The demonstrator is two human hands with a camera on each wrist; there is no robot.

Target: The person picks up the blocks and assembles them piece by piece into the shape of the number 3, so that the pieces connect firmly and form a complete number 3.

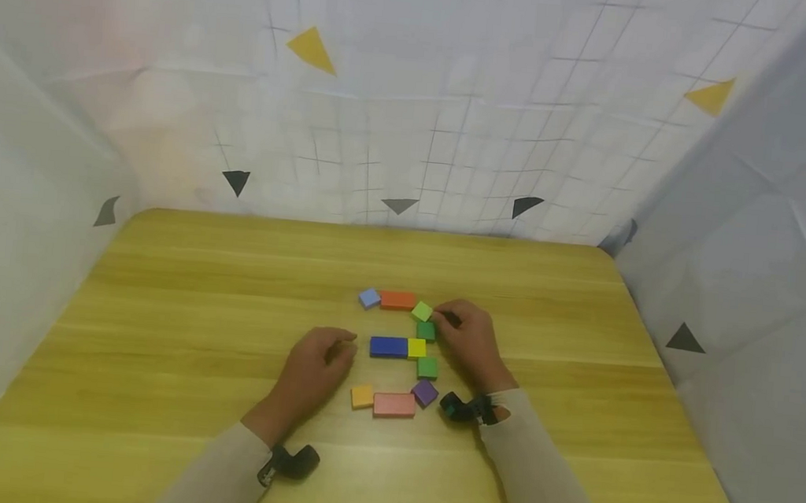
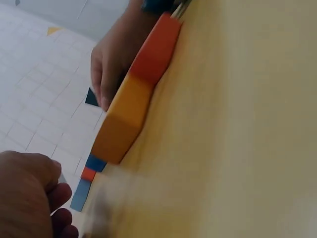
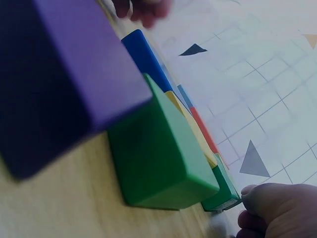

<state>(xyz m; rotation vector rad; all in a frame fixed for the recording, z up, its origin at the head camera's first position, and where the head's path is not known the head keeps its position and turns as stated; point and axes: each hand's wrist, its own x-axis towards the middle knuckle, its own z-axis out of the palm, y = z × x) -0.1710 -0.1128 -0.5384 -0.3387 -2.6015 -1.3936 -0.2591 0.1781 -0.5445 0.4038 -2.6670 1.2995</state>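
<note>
Coloured blocks lie on the table in a shape like a 3. My right hand is at its upper right, thumb and finger pinching the near corner of the light green block. Just below that sits a dark green block. My left hand rests with loosely curled fingers, holding nothing, left of the long blue block. A yellow block adjoins the blue one, with a green block beneath. The purple block looms close in the right wrist view.
The top row has a light blue block and an orange-red block. An orange block and a pink block form the bottom row. Patterned white sheets enclose the wooden table at the back and sides.
</note>
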